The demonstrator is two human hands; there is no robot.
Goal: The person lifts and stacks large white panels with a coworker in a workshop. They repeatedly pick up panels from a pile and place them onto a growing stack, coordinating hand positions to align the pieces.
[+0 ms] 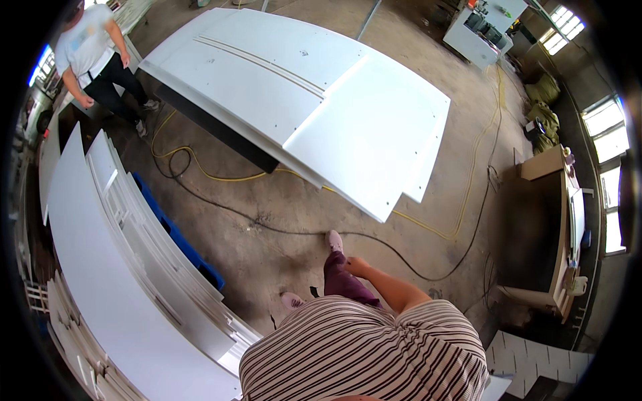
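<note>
My right hand [358, 267] hangs in front of my right thigh, the arm bent inward. Its fingers are small and partly turned away, so I cannot make out whether they are closed, and no object shows in it. My left hand is out of view. Ahead of me lies a stack of large white panels [267, 73], held up off the floor on a dark support [221, 130]. A smaller white sheet [374, 127] covers its near right end. To my left, long white boards [100, 220] are piled along a blue pallet [177, 234].
A yellow hose [227, 178] and a dark cable [301, 232] cross the concrete floor near my feet. Another person [90, 60] in a white shirt stands at the far left. On the right is a wooden bench [562, 220]; a machine [478, 33] stands at the far right.
</note>
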